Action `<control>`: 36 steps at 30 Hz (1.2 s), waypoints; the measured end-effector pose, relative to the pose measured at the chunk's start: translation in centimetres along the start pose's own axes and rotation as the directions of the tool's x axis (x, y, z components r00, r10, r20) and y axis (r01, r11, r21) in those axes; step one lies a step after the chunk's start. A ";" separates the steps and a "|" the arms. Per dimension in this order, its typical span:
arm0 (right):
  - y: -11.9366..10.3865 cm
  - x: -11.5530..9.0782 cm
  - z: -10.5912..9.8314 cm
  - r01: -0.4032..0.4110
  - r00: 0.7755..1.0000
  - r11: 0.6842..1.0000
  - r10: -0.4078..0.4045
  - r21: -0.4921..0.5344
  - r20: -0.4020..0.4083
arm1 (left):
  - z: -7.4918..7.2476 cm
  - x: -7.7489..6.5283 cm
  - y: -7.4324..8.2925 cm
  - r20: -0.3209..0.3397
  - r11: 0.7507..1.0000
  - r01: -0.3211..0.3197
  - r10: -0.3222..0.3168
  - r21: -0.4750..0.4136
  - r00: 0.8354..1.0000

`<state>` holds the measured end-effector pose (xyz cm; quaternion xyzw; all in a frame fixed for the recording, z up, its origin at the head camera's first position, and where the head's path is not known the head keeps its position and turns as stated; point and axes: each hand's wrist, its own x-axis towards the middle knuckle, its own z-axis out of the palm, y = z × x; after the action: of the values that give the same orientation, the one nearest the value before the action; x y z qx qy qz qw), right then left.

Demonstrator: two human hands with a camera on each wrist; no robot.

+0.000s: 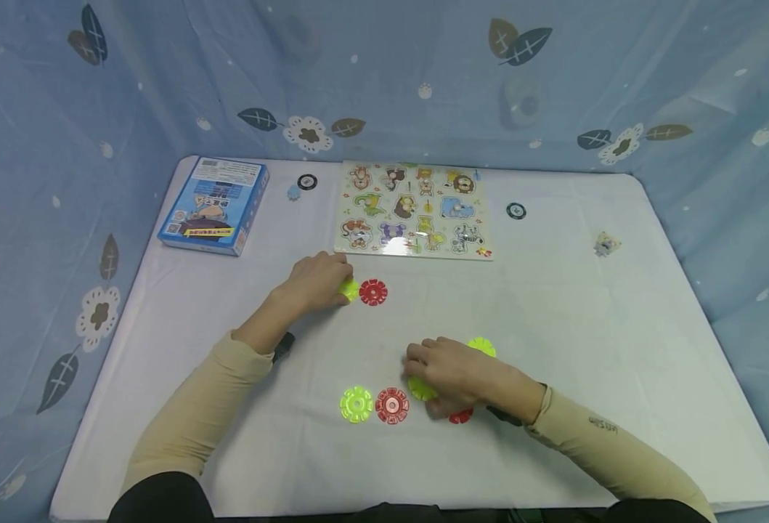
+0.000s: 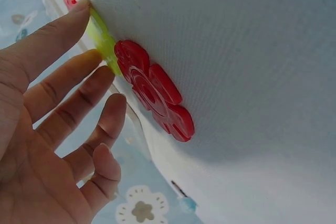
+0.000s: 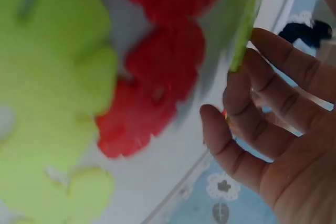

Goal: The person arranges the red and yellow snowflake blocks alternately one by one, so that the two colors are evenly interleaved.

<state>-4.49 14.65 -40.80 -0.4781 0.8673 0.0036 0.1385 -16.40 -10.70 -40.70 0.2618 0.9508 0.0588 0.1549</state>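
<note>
My left hand (image 1: 319, 282) pinches a yellow-green flower-shaped plastic disc (image 1: 348, 290) by its edges, thumb on one side and fingertips on the other. A red disc (image 1: 373, 292) lies right of it; another red disc (image 2: 152, 95), hidden in the head view, lies on its other side. Nearer the front, my right hand (image 1: 454, 372) holds a yellow-green disc (image 3: 247, 30) edge-on between thumb and fingertips. Around that hand lie a second yellow-green disc (image 1: 482, 346) and a partly covered red disc (image 1: 460, 417). To its left are a red disc (image 1: 392, 405) and a yellow-green one (image 1: 356, 404).
An animal puzzle board (image 1: 413, 211) lies at the back middle of the white table (image 1: 587, 327). A blue box (image 1: 214, 207) sits back left. Small black rings (image 1: 307, 181) flank the board, and a small figure sticker (image 1: 606, 245) is at right. Patterned blue cloth (image 1: 384, 73) hangs behind.
</note>
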 end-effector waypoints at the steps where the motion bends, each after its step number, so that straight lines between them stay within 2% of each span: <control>1: 0.2 0.0 -0.3 -0.005 1.000 1.000 0.005 0.018 -0.006 | 0.0 0.0 0.0 -0.001 1.000 -0.001 0.001 -0.002 1.000; 9: 3.6 1.1 -2.1 -0.085 0.994 0.987 0.093 0.133 -0.054 | 0.0 -0.1 -0.1 -0.008 1.000 -0.004 0.004 -0.012 1.000; 18: 7.9 4.5 -2.2 -0.199 0.976 0.953 0.214 0.228 -0.044 | -0.1 -0.2 -0.1 0.003 1.000 0.000 0.000 -0.020 1.000; 27: 10.0 7.2 -2.7 -0.195 0.974 0.942 0.219 0.273 -0.060 | 0.0 -0.1 -0.1 0.012 1.000 0.010 -0.010 -0.025 1.000; 36: 10.4 8.3 -3.0 -0.196 0.977 0.937 0.211 0.288 -0.019 | 0.0 0.1 -0.1 0.016 1.000 0.014 -0.013 -0.022 1.000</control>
<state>-18.03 13.04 -41.23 -0.3609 0.9068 -0.1185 0.1830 -16.49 -10.71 -40.69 0.2541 0.9505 0.0661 0.1659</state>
